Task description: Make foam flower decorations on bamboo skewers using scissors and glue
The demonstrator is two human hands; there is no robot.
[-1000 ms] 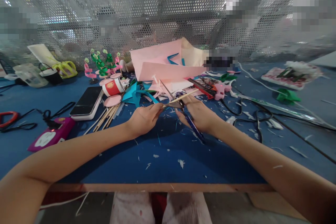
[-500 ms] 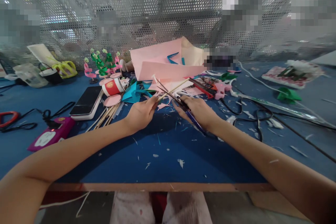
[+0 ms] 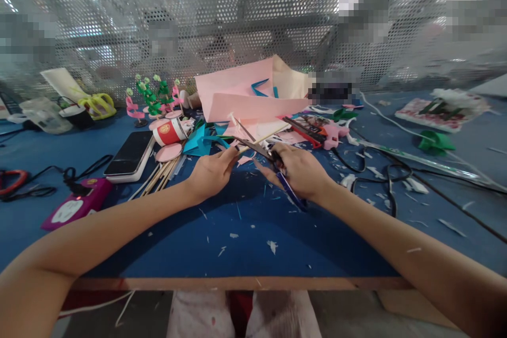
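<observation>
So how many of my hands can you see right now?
2: your left hand, pinching a thin stick, and to its right your right hand, gripping blue-handled scissors. Some fingers are partly hidden.

Left hand (image 3: 208, 175) and right hand (image 3: 304, 169): bare. Both forearms (image 3: 146, 203): bare. Legwear (image 3: 196, 314), visible below the front edge of the worktop (image 3: 317, 283): off-white fabric; small reddish spot, left leg; greyish mottling, right leg.

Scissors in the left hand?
No: the right hand grips the scissors, while the left hand holds a thin stick.
</observation>
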